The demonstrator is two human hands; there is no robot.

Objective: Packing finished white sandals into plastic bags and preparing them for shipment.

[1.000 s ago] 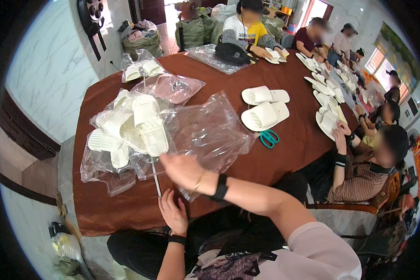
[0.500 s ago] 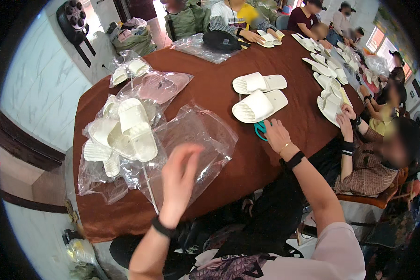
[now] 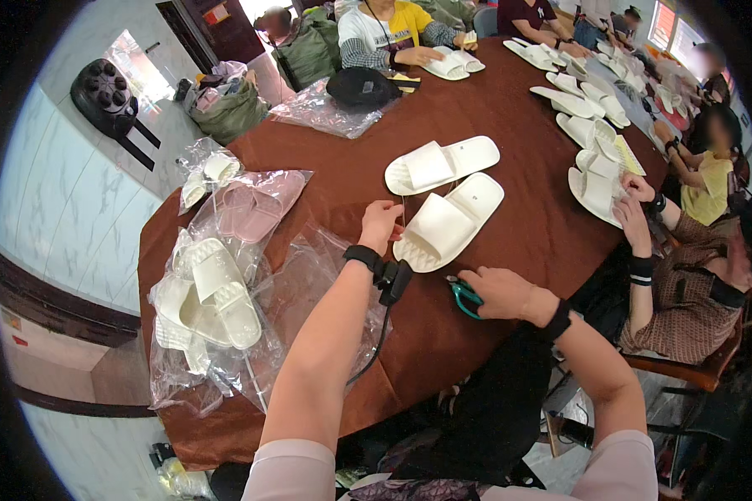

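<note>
Two white slide slippers lie side by side on the brown tablecloth before me, the far slipper (image 3: 443,163) and the near slipper (image 3: 449,221), toes toward the lower left. At their left edge is my left hand (image 3: 382,226), fingers pinched on a thin string (image 3: 403,204) that shows between the slippers. My right hand (image 3: 501,292) is closed around small scissors (image 3: 465,298) with teal handles, just below the near slipper. Their tips point up and left, apart from the slipper.
White slippers (image 3: 217,292) and a pink pair (image 3: 261,204) lie among clear plastic bags at left. A black cap (image 3: 361,87) rests at the far edge. More white slippers (image 3: 595,188) line the right side, where a co-worker's hands (image 3: 635,204) handle one. Another person (image 3: 393,37) sits opposite.
My left hand has moved from above the plastic bag to the slippers and closed. My right hand has picked up the scissors and drawn back. The near slipper has turned, its heel swinging away.
</note>
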